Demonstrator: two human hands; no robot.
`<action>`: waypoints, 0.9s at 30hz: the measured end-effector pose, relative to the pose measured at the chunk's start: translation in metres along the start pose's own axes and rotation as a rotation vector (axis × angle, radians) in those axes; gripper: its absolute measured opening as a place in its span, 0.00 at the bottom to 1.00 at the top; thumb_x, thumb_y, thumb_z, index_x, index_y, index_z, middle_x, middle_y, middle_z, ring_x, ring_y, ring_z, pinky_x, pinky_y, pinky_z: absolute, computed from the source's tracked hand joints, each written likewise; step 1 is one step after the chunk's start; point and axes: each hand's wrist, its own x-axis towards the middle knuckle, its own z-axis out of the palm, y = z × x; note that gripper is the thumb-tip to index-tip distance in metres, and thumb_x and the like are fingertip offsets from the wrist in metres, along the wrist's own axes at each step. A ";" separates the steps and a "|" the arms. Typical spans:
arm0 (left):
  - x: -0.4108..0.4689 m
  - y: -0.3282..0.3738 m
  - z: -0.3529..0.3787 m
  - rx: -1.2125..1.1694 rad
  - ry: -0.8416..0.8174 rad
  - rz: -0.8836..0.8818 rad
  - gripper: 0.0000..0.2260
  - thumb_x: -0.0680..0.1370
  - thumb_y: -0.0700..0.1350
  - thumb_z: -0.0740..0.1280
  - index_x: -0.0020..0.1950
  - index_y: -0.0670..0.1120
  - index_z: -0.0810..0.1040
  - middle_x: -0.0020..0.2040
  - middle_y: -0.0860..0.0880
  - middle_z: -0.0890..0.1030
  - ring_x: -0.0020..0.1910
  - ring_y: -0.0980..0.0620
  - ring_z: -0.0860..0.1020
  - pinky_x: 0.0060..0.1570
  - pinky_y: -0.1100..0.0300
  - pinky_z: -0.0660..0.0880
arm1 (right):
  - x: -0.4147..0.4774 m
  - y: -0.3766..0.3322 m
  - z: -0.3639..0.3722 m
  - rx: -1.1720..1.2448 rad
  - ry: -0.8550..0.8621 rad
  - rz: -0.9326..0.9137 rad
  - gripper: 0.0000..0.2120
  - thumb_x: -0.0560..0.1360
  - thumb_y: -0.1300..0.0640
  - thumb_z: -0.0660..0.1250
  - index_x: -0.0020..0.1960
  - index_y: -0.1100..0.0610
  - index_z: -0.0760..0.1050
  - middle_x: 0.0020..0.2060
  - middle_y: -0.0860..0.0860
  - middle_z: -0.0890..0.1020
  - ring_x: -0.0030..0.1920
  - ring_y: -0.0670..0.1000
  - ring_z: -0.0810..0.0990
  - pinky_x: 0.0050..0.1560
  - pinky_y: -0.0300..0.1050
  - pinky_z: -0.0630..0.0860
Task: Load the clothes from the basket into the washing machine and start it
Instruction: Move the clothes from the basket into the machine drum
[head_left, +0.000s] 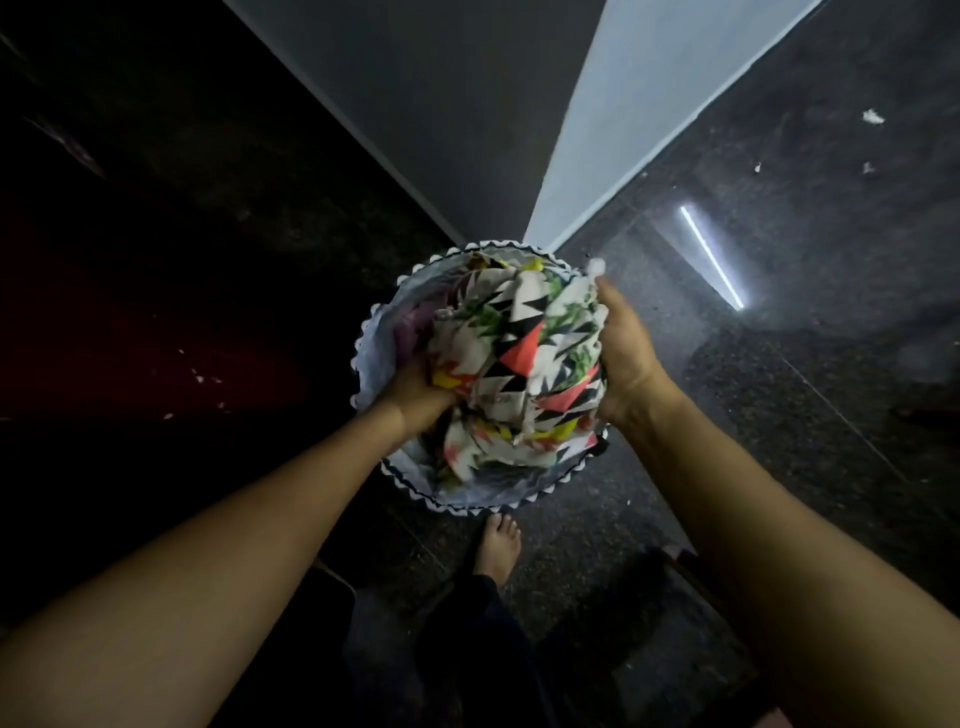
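A round fabric basket (374, 343) with a zigzag-trimmed rim stands on the floor below me. A bundle of patterned clothes (524, 358), white with black, red, green and yellow shapes, bulges out of it. My left hand (415, 395) grips the bundle from its left side, fingers sunk into the cloth. On the bundle's right side, my right hand (623, 348) clasps it, fingers curled round the cloth. A purple garment (410, 327) lies deeper in the basket. No washing machine shows in this view.
A white wall corner (623, 104) rises just behind the basket. Dark speckled floor (779, 364) with a bright light reflection lies to the right. The left side is very dark. My bare foot (498, 545) stands just in front of the basket.
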 end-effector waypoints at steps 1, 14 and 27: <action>-0.001 0.005 -0.002 -0.086 0.047 -0.019 0.24 0.76 0.37 0.71 0.72 0.42 0.72 0.66 0.47 0.78 0.68 0.44 0.75 0.58 0.63 0.75 | -0.003 -0.003 -0.003 0.010 -0.007 -0.002 0.31 0.79 0.38 0.63 0.68 0.62 0.76 0.61 0.62 0.82 0.61 0.65 0.82 0.64 0.62 0.77; -0.055 0.064 -0.043 -0.426 0.151 0.072 0.13 0.72 0.39 0.66 0.46 0.56 0.82 0.45 0.50 0.86 0.47 0.50 0.83 0.43 0.58 0.79 | -0.067 -0.004 -0.027 -1.395 -0.197 -0.363 0.46 0.66 0.58 0.75 0.78 0.46 0.57 0.73 0.51 0.69 0.72 0.53 0.70 0.73 0.57 0.69; -0.187 0.211 -0.101 -0.130 0.128 0.428 0.13 0.76 0.31 0.66 0.46 0.50 0.75 0.40 0.57 0.84 0.42 0.61 0.80 0.42 0.66 0.74 | -0.220 -0.144 0.070 -1.555 -0.493 -0.058 0.47 0.65 0.59 0.81 0.75 0.40 0.60 0.64 0.43 0.81 0.61 0.45 0.80 0.58 0.38 0.78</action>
